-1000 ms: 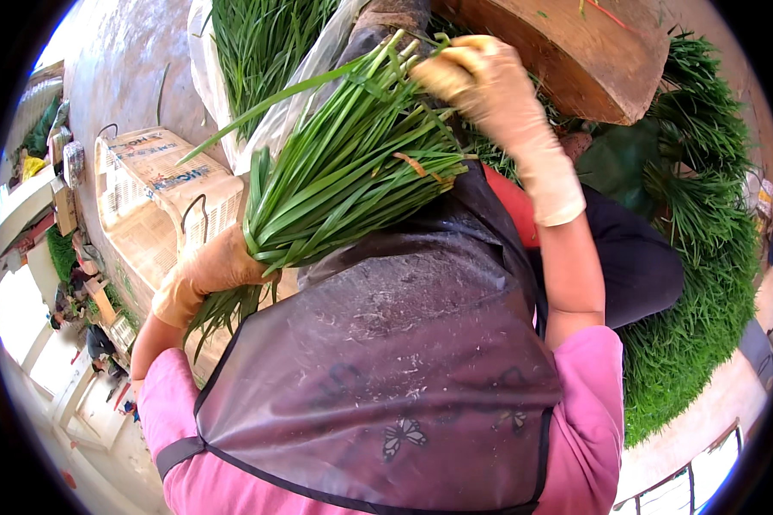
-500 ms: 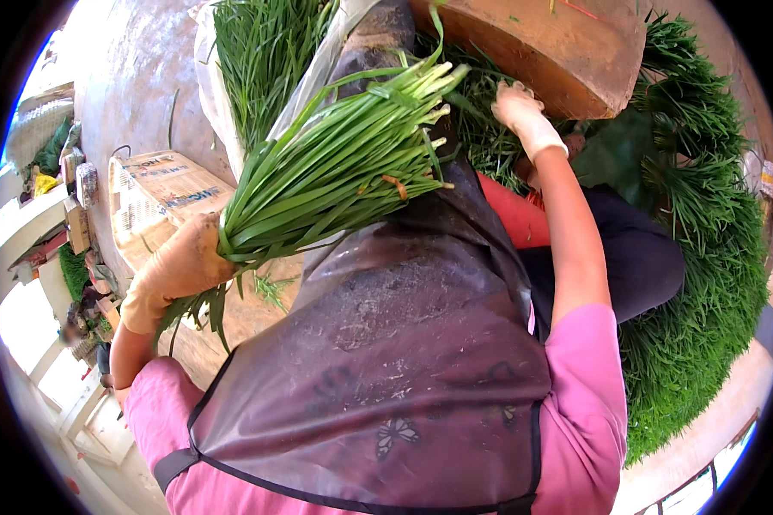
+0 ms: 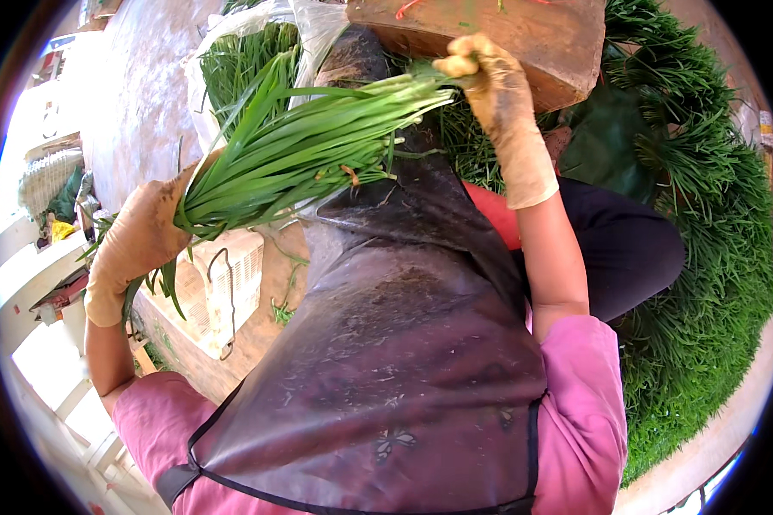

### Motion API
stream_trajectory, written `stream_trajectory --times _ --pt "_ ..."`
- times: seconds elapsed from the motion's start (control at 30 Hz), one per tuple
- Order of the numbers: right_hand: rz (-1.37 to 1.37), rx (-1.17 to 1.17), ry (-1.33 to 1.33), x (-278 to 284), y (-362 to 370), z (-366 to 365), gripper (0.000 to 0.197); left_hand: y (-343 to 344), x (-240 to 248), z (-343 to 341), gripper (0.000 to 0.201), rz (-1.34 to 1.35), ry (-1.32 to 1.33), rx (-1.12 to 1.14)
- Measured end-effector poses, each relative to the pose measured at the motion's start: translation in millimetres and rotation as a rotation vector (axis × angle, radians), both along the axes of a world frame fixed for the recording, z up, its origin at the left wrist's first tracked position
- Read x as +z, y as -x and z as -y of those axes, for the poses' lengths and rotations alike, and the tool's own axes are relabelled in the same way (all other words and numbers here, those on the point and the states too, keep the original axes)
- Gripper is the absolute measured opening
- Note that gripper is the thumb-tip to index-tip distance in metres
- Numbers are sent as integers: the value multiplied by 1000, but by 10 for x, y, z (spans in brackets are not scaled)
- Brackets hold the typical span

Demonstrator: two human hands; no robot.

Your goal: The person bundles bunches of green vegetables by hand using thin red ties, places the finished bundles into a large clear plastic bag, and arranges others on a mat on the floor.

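A bunch of long, flat-leaved garlic chives (image 3: 292, 163) lies across in front of me, pale cut ends to the right. My left hand (image 3: 150, 219), in a stained cream rubber glove, is wrapped round its leafy end. Leaf tips hang below that hand. At the pale ends is my right hand (image 3: 483, 77), gloved alike and soiled, its fingers curled in. Blurred green bits show by its fingertips; what they pinch is not clear. A small orange-brown strip (image 3: 349, 176) clings to the bunch's lower stems.
An open white plastic bag (image 3: 322, 30) of greens stands at the far left. A wooden block (image 3: 489, 34) lies beyond my right hand, with loose leaves (image 3: 468, 137) below it. A large heap of chives (image 3: 704, 343) fills the right. A pale plastic basket (image 3: 245, 270) sits at left.
My right hand has risen from the loose leaves beside the block to the bunch's cut ends. My left hand and the chives have shifted left, and the view has moved a little.
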State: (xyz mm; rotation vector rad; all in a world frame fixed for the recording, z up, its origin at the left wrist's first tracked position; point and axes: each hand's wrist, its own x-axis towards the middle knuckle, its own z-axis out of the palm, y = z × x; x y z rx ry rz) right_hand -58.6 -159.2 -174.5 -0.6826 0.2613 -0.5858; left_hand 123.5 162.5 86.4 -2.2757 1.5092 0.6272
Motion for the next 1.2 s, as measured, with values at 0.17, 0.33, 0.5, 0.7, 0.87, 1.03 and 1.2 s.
stream_trajectory --times 0.17,0.33,0.5,0.7,0.87,1.03,1.2 --pt "-1053 521 1214 -653 299 247 42 177 80 343 74 58 -105 272" --pt "-67 497 348 83 233 -150 74 87 62 189 76 115 111 82" --pt "-396 241 842 -3 164 -21 16 -16 79 158 69 401 156 -45" --pt "-761 279 1193 -347 231 69 57 -236 81 49 84 593 88 -4" --pt "-498 258 956 535 -150 -359 54 -144 -46 178 88 648 144 -63" --pt "-83 309 285 295 -80 -295 28 -92 -113 308 87 622 248 -127" --pt "-208 477 275 362 -15 -423 24 -52 -237 348 90 507 195 -68"
